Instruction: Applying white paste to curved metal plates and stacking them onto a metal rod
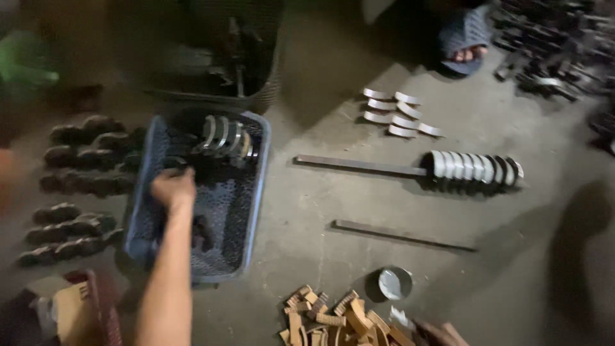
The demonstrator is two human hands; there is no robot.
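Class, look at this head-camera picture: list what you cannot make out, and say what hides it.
- Left hand in the blue basket: motion blur hides whether the fingers grip anything.
- Right hand: cut off by the bottom edge.
- Dark bin behind: shadow hides its contents.
- Sandalled foot: the top edge cuts off the rest of that person.

Metal bars (384,195) on floor, 3 o'clock | curved shells (400,114), 1 o'clock | small tin (393,283), 5 o'clock | tan blocks (333,320), 6 o'clock
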